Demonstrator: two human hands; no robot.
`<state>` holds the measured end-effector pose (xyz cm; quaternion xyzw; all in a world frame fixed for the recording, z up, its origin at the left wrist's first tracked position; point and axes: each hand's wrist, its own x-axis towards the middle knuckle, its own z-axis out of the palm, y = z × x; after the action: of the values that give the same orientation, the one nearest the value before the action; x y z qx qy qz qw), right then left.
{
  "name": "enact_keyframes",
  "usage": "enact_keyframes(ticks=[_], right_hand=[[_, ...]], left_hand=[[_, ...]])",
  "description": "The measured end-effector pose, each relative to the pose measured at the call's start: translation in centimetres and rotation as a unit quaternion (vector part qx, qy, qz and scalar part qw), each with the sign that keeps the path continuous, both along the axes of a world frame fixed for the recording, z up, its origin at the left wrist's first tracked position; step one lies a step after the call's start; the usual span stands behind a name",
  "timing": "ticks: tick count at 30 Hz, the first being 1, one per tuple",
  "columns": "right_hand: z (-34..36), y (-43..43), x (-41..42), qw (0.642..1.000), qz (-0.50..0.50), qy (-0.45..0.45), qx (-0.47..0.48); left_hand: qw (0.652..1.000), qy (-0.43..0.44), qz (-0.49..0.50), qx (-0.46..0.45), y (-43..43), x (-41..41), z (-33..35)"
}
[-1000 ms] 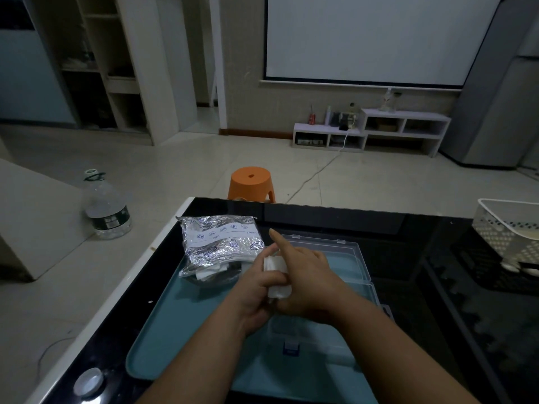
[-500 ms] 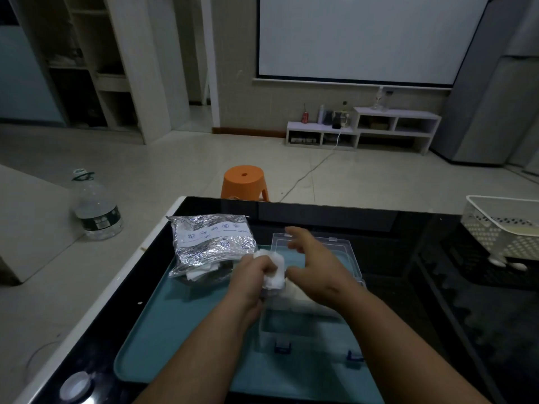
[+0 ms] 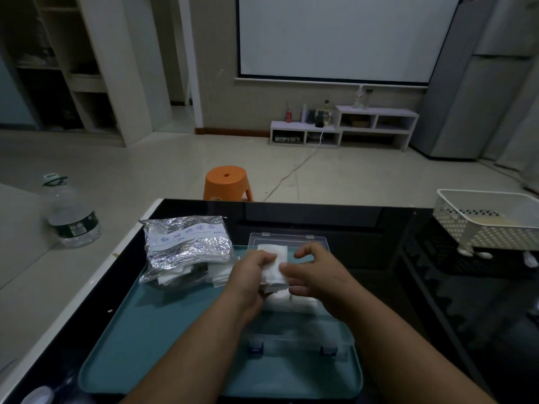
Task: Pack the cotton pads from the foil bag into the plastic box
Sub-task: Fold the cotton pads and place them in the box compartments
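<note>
A crinkled silver foil bag (image 3: 186, 246) lies at the far left of a teal tray (image 3: 151, 342), with white cotton pads (image 3: 215, 272) spilling from its open near end. A clear plastic box (image 3: 294, 336) stands open on the tray, its lid (image 3: 287, 240) tipped back, and white pads (image 3: 288, 301) lie inside it. My left hand (image 3: 250, 278) grips a small stack of cotton pads (image 3: 274, 266) over the box. My right hand (image 3: 318, 275) pinches the same stack from the right, fingers curled.
The tray sits on a black glass table (image 3: 408, 301) with a white left edge. A white perforated basket (image 3: 487, 220) stands at the far right. An orange stool (image 3: 227, 182) and a large water bottle (image 3: 70, 214) are on the floor beyond.
Both hands have shifted slightly right, over the box, with the stack of pads. The stack now stands more upright between the two hands. The view has also shifted.
</note>
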<state>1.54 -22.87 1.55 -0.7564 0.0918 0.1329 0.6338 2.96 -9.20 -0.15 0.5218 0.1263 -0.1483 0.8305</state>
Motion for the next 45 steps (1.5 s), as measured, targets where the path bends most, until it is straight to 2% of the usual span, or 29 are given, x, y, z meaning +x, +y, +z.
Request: enact_keyframes(ticks=[2, 4, 8, 11, 13, 24, 28, 30, 32, 37, 41, 45], right_hand=[[0.1, -0.8, -0.1, 0.999, -0.024, 0.002, 0.037], [0.1, -1.8, -0.1, 0.999, -0.048, -0.011, 0.008], [-0.2, -3.9, 0.2, 0.989, -0.064, -0.044, -0.128], [-0.8, -4.8, 0.6, 0.961, -0.053, -0.062, -0.263], [-1.2, -5.2, 0.5, 0.946, -0.053, -0.071, -0.312], [-1.9, -6.2, 0.7, 0.922, -0.043, -0.049, -0.381], [-1.9, -5.9, 0.9, 0.903, -0.028, -0.039, -0.428], [-1.9, -5.8, 1.1, 0.891, -0.004, -0.020, -0.453], [-1.9, -5.6, 1.2, 0.884, 0.017, 0.000, -0.468], [-1.5, -5.4, 2.0, 0.883, 0.042, 0.048, -0.465], [-1.7, -5.4, 1.7, 0.861, 0.061, 0.027, -0.504], [-2.4, -5.4, 1.4, 0.842, 0.031, 0.000, -0.539]], left_hand=[[1.000, -0.005, -0.020, 0.017, -0.7, -0.3, 0.0], [0.997, -0.018, -0.035, 0.063, -1.4, -0.2, -0.3], [0.981, -0.039, -0.043, 0.187, -3.0, 0.5, -0.7], [0.955, -0.072, -0.044, 0.284, -4.2, 0.8, -0.7], [0.937, -0.088, -0.060, 0.332, -4.9, 0.8, -0.7], [0.857, -0.116, -0.122, 0.486, -7.5, 1.9, -2.0], [0.793, -0.147, -0.139, 0.575, -8.1, 2.2, -2.0], [0.772, -0.152, -0.149, 0.599, -8.2, 2.2, -2.0], [0.770, -0.150, -0.148, 0.603, -8.1, 2.1, -2.1], [0.809, -0.165, -0.102, 0.555, -7.8, 1.7, -2.7], [0.798, -0.167, -0.080, 0.573, -7.7, 1.8, -2.9], [0.778, -0.169, -0.079, 0.600, -7.9, 1.7, -3.0]])
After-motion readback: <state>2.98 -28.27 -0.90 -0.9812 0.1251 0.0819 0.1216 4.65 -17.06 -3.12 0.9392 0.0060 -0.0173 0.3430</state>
